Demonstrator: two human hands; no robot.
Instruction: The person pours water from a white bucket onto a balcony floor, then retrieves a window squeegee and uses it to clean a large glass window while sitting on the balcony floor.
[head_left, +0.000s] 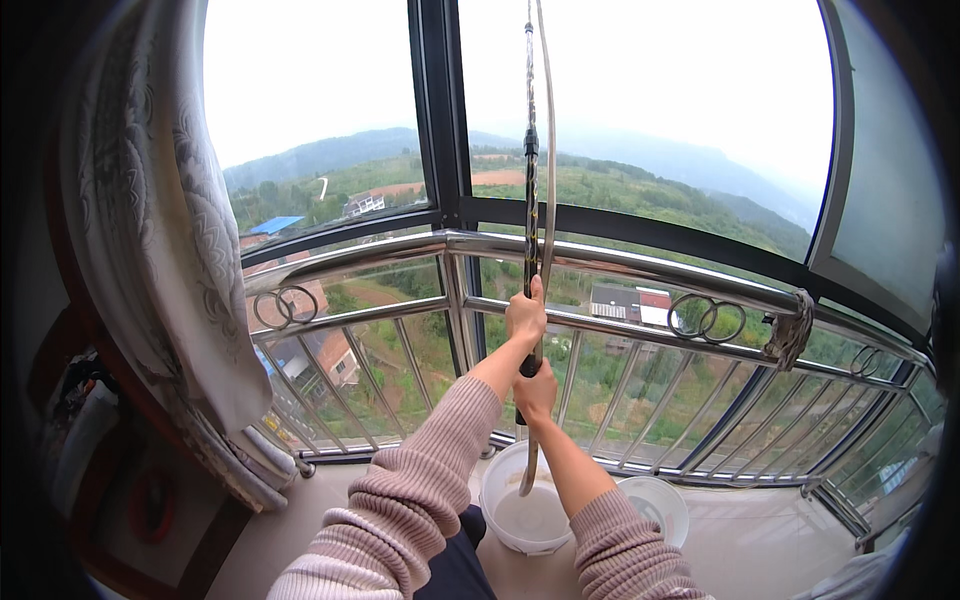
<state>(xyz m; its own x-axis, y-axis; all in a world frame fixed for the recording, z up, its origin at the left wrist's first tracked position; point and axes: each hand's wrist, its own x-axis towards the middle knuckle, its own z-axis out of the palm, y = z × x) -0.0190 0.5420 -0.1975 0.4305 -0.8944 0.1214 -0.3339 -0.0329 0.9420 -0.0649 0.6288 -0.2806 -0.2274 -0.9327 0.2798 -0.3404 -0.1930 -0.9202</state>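
A dark telescopic pole (532, 202), patterned and much like a fishing rod, rises nearly upright past the window and leaves the top of the view. My left hand (527, 313) is wrapped around its lower section, thumb pointing up. Just below, my right hand (537, 390) grips the pole near its butt end, together with a flexible hose (551, 165) that runs alongside. From under my right hand the hose hangs into a white plastic bucket (497, 472) on the floor. The bucket holds some cloudy liquid. Fingers partly hide the pole and hose.
A stainless steel railing (615, 270) crosses in front, with dark-framed windows behind it. A rag (791, 330) is tied to it at the right. Beside the bucket lies a round white plastic item (667, 506). A pale curtain (214, 300) hangs at the left.
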